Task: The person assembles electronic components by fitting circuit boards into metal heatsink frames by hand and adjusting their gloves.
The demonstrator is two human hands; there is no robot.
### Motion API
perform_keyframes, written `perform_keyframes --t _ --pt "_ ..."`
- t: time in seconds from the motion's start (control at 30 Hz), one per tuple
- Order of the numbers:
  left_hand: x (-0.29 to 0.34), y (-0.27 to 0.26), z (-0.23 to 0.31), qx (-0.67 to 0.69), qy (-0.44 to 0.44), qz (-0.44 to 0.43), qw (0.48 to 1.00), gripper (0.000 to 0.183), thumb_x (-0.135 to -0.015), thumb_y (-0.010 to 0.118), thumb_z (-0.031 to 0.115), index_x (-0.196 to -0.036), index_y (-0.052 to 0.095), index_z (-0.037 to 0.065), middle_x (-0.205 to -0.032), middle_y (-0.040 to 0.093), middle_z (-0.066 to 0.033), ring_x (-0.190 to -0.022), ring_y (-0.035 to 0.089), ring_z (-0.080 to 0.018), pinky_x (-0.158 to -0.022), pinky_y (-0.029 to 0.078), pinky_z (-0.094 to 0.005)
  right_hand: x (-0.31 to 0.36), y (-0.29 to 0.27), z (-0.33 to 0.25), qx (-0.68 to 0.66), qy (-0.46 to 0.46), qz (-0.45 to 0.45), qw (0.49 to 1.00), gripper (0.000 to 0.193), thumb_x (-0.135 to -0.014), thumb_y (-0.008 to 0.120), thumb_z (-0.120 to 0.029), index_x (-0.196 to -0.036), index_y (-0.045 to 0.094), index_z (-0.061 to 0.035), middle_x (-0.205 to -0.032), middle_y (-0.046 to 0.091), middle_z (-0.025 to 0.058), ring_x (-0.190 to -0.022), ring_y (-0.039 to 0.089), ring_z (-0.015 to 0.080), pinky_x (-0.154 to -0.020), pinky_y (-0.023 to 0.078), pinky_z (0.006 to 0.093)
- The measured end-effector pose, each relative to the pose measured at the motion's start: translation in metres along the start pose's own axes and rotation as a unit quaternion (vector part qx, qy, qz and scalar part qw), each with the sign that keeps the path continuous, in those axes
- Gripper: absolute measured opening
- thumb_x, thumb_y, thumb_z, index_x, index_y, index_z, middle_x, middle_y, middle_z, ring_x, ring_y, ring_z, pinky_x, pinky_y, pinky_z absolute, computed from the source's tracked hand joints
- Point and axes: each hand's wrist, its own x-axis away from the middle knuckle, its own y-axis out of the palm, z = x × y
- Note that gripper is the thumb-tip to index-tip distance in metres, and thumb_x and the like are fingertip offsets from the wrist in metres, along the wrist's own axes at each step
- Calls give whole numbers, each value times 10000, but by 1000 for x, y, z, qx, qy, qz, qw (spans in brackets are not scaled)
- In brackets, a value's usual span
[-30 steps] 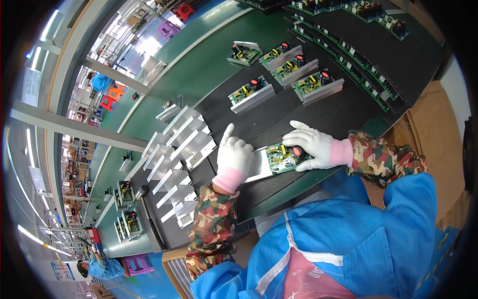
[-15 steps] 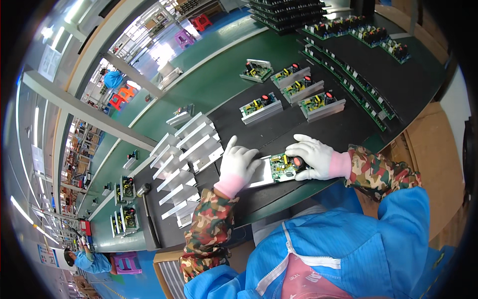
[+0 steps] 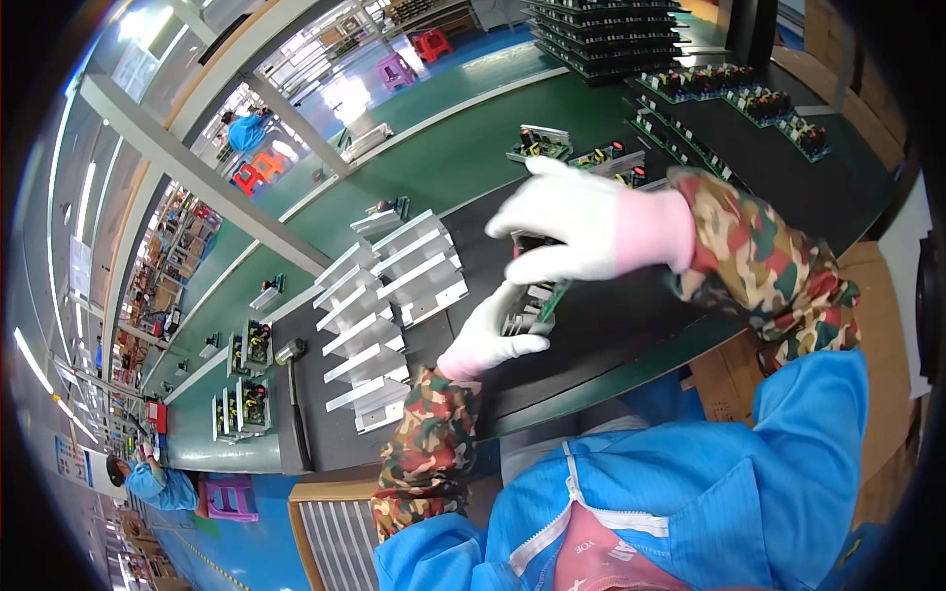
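My left hand (image 3: 490, 340), in a white glove with a pink cuff, grips the lower part of a green circuit board (image 3: 545, 303) with a metal plate. The board is raised and tilted on edge above the black table mat. Across its upper end reaches my right hand (image 3: 576, 219), gloved alike, fingers and thumb curved round that end; a red-topped part shows between them. Much of the board is hidden by the gloves. Beside my left hand stand several bent silver metal brackets (image 3: 424, 266) in two rows.
Behind my right hand are boards fitted with metal plates (image 3: 540, 144). Bare circuit boards (image 3: 803, 136) lie at the far right, near stacked black trays (image 3: 606, 44). A hammer (image 3: 296, 404) lies left of the brackets. An open carton (image 3: 335, 532) stands below the table's front edge.
Both hands have lifted the board from the mat and tipped it up. My right hand has moved up and left, over the board's upper end. The whole view has shifted slightly.
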Motion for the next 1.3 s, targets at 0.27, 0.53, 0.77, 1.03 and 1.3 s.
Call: perform_keyframes --t 0.27,0.53,0.77,1.03,1.3 --pt "8 -8 -36 77 9 47 996 896 -701 904 154 -1426 396 13 -1143 595 -122 -931 617 -186 -849 498 -299 -67 -8 -25 67 -113 2 991 323 -1007 454 -371 -1145 671 -174 -1229 629 58 -1087 527 304 -1052 299 498" --pt "13 -10 -48 62 53 48 996 763 -699 911 177 -1299 466 18 -1032 627 -91 -873 616 -171 -821 505 -299 -85 15 -40 62 -72 -131 987 262 -983 496 -302 -1181 633 -200 -1309 595 36 -1162 488 302 -1063 324 467" --pt "18 -17 -50 36 -15 41 998 832 -675 931 201 -1332 458 4 -1033 660 -97 -896 630 -167 -841 504 -292 -107 17 -23 116 -174 130 969 321 -967 519 -305 -1242 598 -159 -1312 585 92 -1167 491 333 -1060 313 528" --pt "2 -20 -53 -15 46 -23 999 1084 -661 935 242 -1509 304 6 -1290 603 -194 -1080 615 -259 -942 484 -349 -56 80 -40 118 -18 -48 992 354 -981 529 -244 -1297 576 -92 -1301 589 106 -1223 512 341 -1136 312 495" --pt "-1 -1 -48 -15 167 34 985 1213 -644 915 319 -1570 186 33 -1449 473 -228 -1246 530 -327 -1084 402 -398 -41 70 2 -70 3 218 973 389 -1026 494 -240 -1328 572 -7 -1362 595 119 -1282 514 279 -1141 344 419"
